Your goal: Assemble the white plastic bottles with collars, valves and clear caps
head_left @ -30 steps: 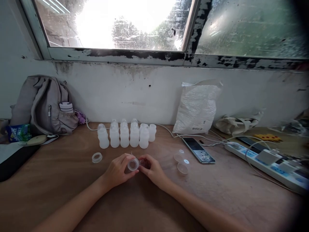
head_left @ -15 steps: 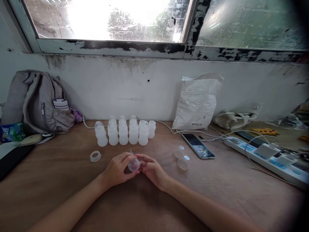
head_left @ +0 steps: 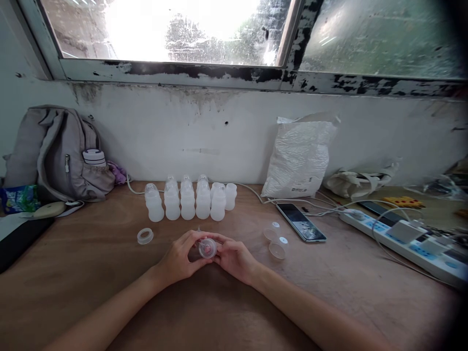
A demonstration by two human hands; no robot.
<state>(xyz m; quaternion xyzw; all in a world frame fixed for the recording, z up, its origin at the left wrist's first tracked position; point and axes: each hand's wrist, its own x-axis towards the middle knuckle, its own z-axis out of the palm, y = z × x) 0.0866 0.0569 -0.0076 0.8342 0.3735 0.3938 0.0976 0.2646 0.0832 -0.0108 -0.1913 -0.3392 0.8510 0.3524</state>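
Between my two hands, above the wooden table, is a small clear bottle nipple point(head_left: 207, 248), its round rim turned towards me and something pinkish showing through it. My left hand point(head_left: 182, 257) curls around its left side, thumb below and fingers above. On the right side, my right hand point(head_left: 236, 258) holds it with bent fingers, some of them hidden behind it. A translucent bottle collar ring point(head_left: 145, 236) lies left of my hands. Beyond them stand several frosted baby bottles point(head_left: 187, 204), some under clear caps. Two clear domed pieces point(head_left: 278, 251) rest to the right.
A phone point(head_left: 302, 223) lies at the right near white cables and a power strip point(head_left: 402, 239). A white plastic mailer bag point(head_left: 298, 156) leans on the wall. At the left are a grey backpack point(head_left: 54, 151) and a black flat item point(head_left: 22, 243).
The nipple has shifted slightly right between my hands and its rim faces me more fully. My right hand's fingers have moved closer around it. The view has shifted a little.
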